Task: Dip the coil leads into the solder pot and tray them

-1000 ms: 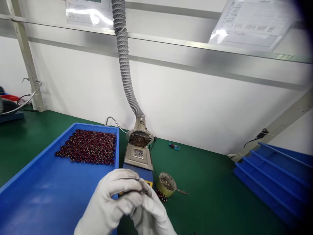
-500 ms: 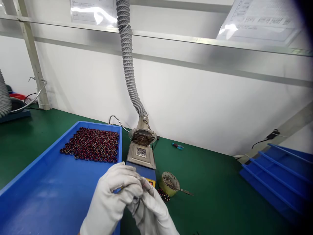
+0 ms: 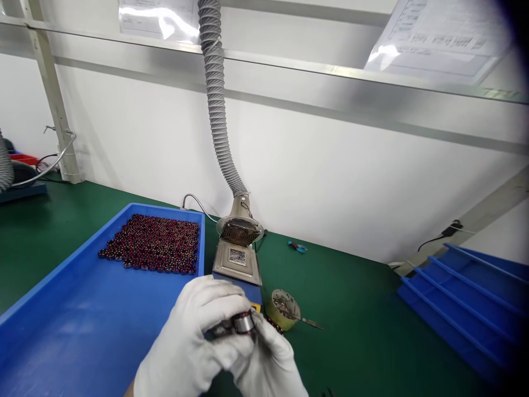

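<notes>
Both hands wear white gloves and meet at the lower middle. My left hand (image 3: 198, 336) is closed round a small round metal part (image 3: 243, 322) with a shiny silver band and dark red edges. My right hand (image 3: 268, 353) touches the part's right side with bent fingers; what else its fingers hold is hidden. Just beyond the hands is a square metal plate device (image 3: 237, 262) on a blue base. To the left lies a blue tray (image 3: 103, 309) with many small dark red round parts (image 3: 155, 242) packed at its far end.
A yellowish cup (image 3: 283, 310) with bits and a thin tool in it stands right of the hands. A grey duct (image 3: 219, 110) hangs over the device. Turquoise-handled cutters (image 3: 297, 247) lie near the wall. Stacked blue trays (image 3: 467, 309) stand at the right.
The fingers of my left hand have shifted, and the silver-banded part now shows between the hands. Both hands stay close together. The view has moved slightly.
</notes>
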Demonstrator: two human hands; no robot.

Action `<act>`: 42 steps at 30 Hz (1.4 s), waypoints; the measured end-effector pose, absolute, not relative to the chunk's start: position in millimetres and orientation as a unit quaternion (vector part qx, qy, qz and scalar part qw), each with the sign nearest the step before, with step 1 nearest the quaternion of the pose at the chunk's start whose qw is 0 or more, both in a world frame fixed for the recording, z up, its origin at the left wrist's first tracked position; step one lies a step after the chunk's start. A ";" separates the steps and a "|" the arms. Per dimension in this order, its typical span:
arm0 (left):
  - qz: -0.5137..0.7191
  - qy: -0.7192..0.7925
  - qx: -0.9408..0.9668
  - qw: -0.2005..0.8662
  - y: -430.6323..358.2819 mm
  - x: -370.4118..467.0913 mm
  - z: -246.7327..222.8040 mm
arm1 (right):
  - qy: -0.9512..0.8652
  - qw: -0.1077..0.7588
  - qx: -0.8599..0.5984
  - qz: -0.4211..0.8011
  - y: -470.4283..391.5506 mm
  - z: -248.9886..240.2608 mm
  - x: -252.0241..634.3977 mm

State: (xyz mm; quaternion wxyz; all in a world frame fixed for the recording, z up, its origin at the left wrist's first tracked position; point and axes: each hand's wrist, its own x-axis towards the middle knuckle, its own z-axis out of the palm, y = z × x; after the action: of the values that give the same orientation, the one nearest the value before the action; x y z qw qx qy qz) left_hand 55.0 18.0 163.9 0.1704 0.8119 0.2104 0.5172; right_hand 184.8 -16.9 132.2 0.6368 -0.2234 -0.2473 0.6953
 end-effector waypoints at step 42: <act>0.611 0.221 0.623 0.436 4.3 59.6 164.7 | -0.350 0.739 -0.314 0.482 -3.0 93.3 196.4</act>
State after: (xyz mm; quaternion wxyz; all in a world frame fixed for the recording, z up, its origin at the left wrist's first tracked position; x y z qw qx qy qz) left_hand 59.6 4.3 164.7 0.4363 0.6230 0.2209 0.6105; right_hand 196.4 -3.0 93.3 0.7393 -0.3143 -0.3499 0.4820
